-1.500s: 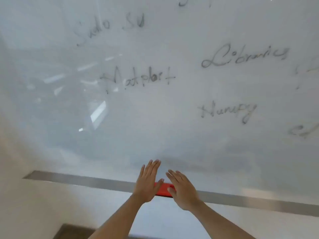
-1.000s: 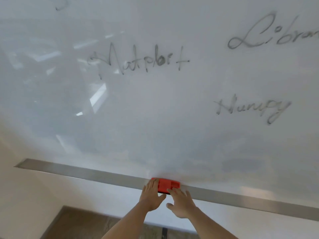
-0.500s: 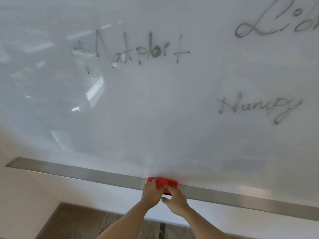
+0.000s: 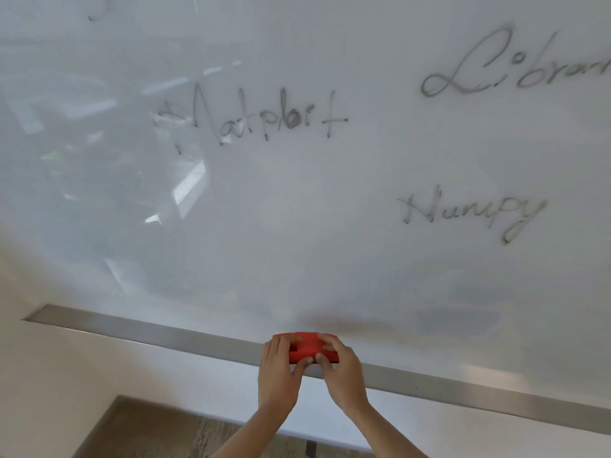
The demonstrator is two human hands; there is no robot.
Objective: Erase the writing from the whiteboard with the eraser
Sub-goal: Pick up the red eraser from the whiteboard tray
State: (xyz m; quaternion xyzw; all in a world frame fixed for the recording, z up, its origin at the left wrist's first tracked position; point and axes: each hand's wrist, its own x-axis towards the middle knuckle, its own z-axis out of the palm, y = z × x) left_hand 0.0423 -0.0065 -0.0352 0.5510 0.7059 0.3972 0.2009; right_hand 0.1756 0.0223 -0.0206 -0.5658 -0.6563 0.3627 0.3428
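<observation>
A red eraser [image 4: 309, 350] lies on the metal tray [image 4: 165, 335] at the bottom of the whiteboard [image 4: 297, 209]. My left hand [image 4: 277, 375] grips its left end, thumb below and fingers over the top. My right hand [image 4: 342, 371] grips its right end the same way. On the board stand grey handwritten words: "Matplot" [image 4: 251, 119] at upper middle, "Numpy" [image 4: 469, 213] at right, and "Libraries" [image 4: 509, 69] at upper right, cut by the frame edge.
More faint writing [image 4: 99, 11] shows at the top left corner. Below the tray is a pale wall [image 4: 66, 375], and a wooden floor [image 4: 165, 431] is visible at the bottom. Window reflections glare on the board's left half.
Both hands came down from the board's lower edge onto the eraser on the tray and closed around its two ends. The view shifted left and nearer.
</observation>
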